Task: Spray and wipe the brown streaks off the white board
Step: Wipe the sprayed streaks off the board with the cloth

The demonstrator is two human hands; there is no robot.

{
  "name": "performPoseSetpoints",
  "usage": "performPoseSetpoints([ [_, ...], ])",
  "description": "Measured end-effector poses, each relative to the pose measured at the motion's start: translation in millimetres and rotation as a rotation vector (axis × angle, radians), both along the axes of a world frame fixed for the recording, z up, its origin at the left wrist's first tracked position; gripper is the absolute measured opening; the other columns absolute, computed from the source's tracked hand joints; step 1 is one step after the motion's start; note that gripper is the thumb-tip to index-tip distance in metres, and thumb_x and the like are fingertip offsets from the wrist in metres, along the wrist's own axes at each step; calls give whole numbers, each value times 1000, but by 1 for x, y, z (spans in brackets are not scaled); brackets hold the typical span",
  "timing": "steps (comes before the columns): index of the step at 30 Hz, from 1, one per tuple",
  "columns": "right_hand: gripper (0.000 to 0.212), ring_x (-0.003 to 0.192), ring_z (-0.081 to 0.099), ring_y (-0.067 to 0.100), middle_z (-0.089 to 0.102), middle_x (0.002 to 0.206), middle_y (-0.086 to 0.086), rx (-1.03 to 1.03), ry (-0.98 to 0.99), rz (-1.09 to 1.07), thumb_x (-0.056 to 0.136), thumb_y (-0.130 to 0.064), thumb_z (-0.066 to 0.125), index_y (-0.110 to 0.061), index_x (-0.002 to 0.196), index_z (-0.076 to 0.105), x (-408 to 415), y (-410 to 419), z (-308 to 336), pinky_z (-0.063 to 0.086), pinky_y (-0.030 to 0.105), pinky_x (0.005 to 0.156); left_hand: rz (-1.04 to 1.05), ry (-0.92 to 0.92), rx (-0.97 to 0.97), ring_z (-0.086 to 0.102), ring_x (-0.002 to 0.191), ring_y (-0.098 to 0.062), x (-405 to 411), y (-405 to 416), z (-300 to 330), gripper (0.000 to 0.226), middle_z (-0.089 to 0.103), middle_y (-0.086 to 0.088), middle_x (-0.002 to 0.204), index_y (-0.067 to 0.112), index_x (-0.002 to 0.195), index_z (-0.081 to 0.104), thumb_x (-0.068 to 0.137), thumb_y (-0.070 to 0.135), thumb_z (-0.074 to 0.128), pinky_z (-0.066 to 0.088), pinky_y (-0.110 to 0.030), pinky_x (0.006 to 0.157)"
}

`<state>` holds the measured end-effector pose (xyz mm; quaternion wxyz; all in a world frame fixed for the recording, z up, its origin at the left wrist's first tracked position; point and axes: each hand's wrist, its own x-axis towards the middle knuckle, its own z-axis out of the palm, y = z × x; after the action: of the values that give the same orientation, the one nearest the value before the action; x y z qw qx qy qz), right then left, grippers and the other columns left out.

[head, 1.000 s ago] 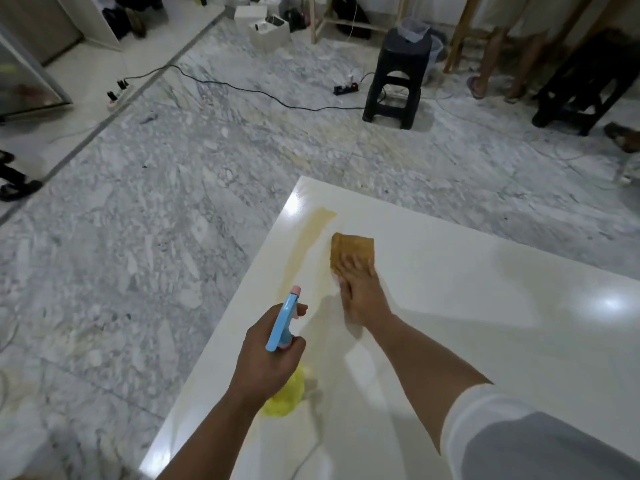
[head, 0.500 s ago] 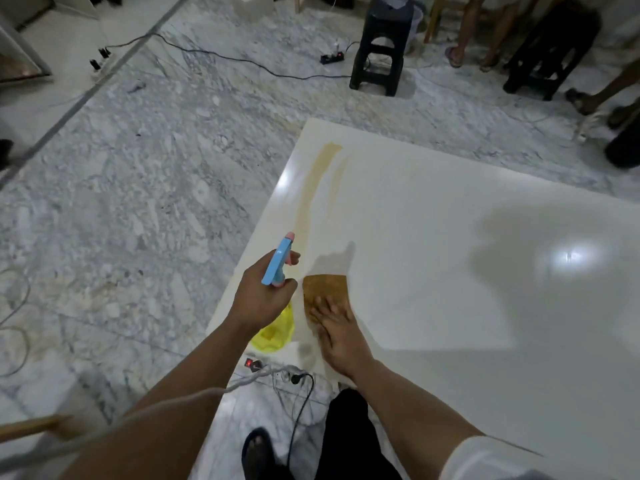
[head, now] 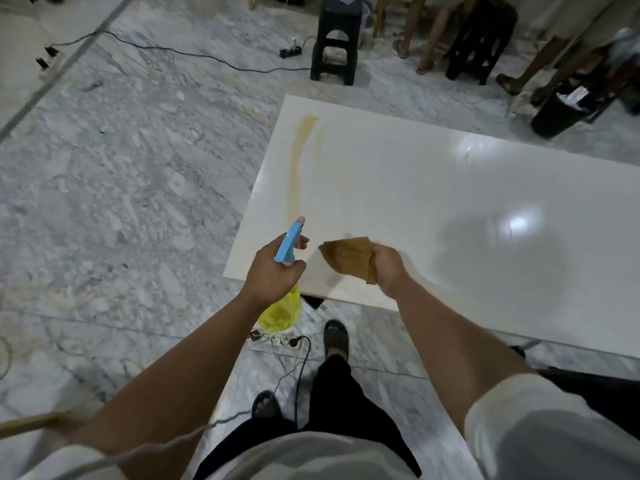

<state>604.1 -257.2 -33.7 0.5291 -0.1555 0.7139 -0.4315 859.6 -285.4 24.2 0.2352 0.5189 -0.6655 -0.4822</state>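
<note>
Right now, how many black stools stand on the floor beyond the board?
2: one black stool past the white board's far left corner, another right of it among people's legs. More may be hidden.

White board (head: 433,202); brown streaks (head: 297,164)

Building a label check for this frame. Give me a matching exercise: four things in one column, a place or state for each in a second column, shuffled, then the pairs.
Things
1. spray bottle
2. brown cloth
3. brown streak
4. black stool

Places or states
A. on the marble floor beyond the white board's far edge
B. gripped in the left hand
C. running along the board's left side
D. bunched in the right hand, over the board's near corner

Pairs: 1-B, 2-D, 3-C, 4-A
</note>
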Motion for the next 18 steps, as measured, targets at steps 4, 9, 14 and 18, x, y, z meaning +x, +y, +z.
performPoseSetpoints([
  [4, 23, 76, 76, 23, 77, 85, 7, -80, 55, -171, 98, -16, 55, -6, 89, 74, -55, -18, 23, 62, 27, 69, 18, 19, 16, 67, 113, -7, -3, 1, -5, 56, 72, 14, 120, 45, 120, 57, 85, 1, 63, 51, -25, 87],
  [9, 28, 84, 60, 26, 69, 90, 8, -71, 561, 75, 103, -10, 46, -8, 99, 74, -62, -11, -9, 41, 27, 71, 15, -36, 17, 65, 107, 0, 1, 2, -10, 71, 72, 16, 116, 43, 142, 55, 86, 0, 62, 48, -11, 81],
  [14, 46, 134, 50, 41, 57, 142, 19, 192, 817, 446, 107, -31, 29, -8, 132, 61, 4, 35, -89, 45, 49, 109, 37, -40, 6, 67, 117, -11, 13, -1, -20, 65, 72, 14, 120, 39, 138, 59, 84, 2, 63, 53, -29, 93],
  [18, 46, 152, 29, 29, 41, 160, 8, 129, 969, 583, 109, -28, 25, -18, 140, 58, 60, 50, -99, 22, 52, 125, 86, -38, -10, 65, 115, -1, 22, -3, -13, 84, 72, 15, 117, 63, 134, 51, 85, -4, 62, 50, -21, 92],
])
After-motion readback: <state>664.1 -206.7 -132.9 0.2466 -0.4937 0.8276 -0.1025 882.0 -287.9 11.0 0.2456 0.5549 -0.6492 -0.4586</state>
